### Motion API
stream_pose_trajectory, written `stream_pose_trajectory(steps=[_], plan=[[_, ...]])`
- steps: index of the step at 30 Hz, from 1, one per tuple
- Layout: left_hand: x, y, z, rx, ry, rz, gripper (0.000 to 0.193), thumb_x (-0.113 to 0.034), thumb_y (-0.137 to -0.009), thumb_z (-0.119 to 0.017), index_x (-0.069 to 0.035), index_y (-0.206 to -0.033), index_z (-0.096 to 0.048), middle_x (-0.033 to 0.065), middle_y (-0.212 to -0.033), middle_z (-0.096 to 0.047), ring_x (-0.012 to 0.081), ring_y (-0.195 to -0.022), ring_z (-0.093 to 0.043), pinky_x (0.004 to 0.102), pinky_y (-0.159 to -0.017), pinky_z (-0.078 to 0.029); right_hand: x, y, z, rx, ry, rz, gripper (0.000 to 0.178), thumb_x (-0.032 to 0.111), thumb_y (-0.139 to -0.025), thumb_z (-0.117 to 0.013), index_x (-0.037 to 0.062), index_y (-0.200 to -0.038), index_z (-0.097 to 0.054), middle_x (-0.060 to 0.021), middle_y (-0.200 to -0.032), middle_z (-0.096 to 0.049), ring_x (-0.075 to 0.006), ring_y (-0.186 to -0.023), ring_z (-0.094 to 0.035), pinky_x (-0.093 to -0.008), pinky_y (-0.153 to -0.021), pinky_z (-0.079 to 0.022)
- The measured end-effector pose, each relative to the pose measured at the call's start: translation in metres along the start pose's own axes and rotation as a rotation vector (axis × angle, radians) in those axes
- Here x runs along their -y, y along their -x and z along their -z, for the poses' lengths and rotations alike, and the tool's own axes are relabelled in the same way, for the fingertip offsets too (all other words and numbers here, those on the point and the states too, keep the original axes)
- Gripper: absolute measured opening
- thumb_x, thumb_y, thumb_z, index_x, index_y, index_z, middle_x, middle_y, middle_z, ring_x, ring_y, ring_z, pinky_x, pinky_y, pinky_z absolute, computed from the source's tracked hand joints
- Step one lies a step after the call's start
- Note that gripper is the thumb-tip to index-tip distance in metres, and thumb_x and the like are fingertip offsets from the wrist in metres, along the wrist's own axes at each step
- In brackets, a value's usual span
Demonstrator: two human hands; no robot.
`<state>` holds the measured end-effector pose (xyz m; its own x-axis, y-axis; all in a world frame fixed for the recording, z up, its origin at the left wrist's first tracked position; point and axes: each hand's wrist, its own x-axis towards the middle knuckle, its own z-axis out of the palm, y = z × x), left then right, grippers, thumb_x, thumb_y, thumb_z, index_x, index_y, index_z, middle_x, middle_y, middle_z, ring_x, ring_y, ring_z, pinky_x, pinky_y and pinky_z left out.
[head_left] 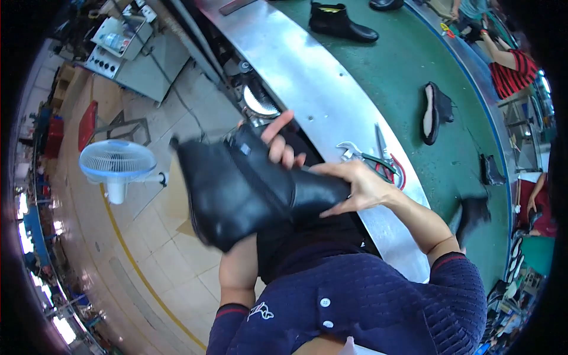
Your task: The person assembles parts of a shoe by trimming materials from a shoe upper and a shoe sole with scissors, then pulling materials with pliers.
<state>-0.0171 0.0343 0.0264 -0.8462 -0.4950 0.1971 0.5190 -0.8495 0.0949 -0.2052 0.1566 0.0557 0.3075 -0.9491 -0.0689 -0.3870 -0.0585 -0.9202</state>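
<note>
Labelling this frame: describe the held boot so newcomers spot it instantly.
Find the silvery bench. Mostly left of it is a glossy black boot. Unlike the boots on the green surface, it's held by the left hand and right hand.

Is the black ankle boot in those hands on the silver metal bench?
No, off: left hand and right hand hold the boot mostly beside the bench.

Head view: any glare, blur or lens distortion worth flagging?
Head view: glare on the metal bench, whose long edges bow; head view: sheen on the held black boot, its opening edge slightly soft; head view: the boot on the green surface at right is smeared, perhaps by motion; head view: bright patches at far left blow out, corners go black.
</note>
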Motion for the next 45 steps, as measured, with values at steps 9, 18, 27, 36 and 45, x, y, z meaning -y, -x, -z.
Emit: stream_pose_trajectory(steps=[9,18,27,36,45], plan=[[-0.017,0.028,0.035,-0.412,-0.225,-0.179,0.070,-0.062,-0.094,-0.037,-0.008,-0.138,-0.043,0.0095,-0.139,-0.047,0.0263,-0.123,-0.047,0.0452,-0.103,-0.037,-0.002,0.007,-0.032,-0.625,-0.047,-0.162,0.062,0.025,-0.065,-0.084,-0.0032,-0.116,-0.061,-0.0154,-0.094,-0.071,-0.0194,-0.084,-0.068,-0.0301,-0.079,-0.051],[0.044,-0.014,-0.005,-0.602,-0.905,-0.439,0.075,-0.002,-0.074,-0.080,-0.004,-0.131,-0.033,0.0096,-0.123,-0.049,0.0173,-0.111,-0.052,0.0309,-0.098,-0.043,0.000,0.010,-0.037,-0.637,-0.163,-0.329,0.058,0.026,-0.068,-0.084,-0.0036,-0.113,-0.062,-0.0151,-0.094,-0.071,-0.0192,-0.084,-0.068,-0.0304,-0.079,-0.051],[0.041,-0.021,0.026,-0.710,-0.948,-0.302,0.046,-0.010,-0.090,-0.065,0.000,-0.130,-0.043,0.0096,-0.121,-0.055,0.0169,-0.109,-0.053,0.0296,-0.090,-0.045,-0.010,0.020,-0.025,-0.743,-0.348,-0.418,0.056,0.026,-0.070,-0.082,-0.0049,-0.113,-0.063,-0.0088,-0.093,-0.070,-0.0128,-0.081,-0.063,-0.0259,-0.075,-0.049],[0.016,0.104,0.067,-0.964,-1.586,-0.346,0.037,-0.009,-0.094,-0.058,0.002,-0.129,-0.049,0.0114,-0.114,-0.061,0.0149,-0.091,-0.064,0.0244,-0.076,-0.052,-0.114,0.047,0.084,-1.314,-0.056,-0.668,0.077,0.054,-0.065,-0.077,-0.0098,-0.106,-0.064,-0.0123,-0.064,-0.062,-0.0202,-0.065,-0.063,-0.0361,-0.065,-0.049],[0.002,0.173,0.113,-1.231,-1.376,-0.268,0.023,-0.014,-0.096,-0.056,0.002,-0.113,-0.057,0.0091,-0.079,-0.066,0.0082,-0.046,-0.054,0.0179,-0.040,-0.039,-0.222,0.038,0.153,-1.088,0.386,-1.119,0.068,0.040,-0.077,-0.070,-0.0042,-0.124,-0.050,-0.0291,-0.121,-0.057,-0.0395,-0.115,-0.055,-0.0439,-0.095,-0.044]])
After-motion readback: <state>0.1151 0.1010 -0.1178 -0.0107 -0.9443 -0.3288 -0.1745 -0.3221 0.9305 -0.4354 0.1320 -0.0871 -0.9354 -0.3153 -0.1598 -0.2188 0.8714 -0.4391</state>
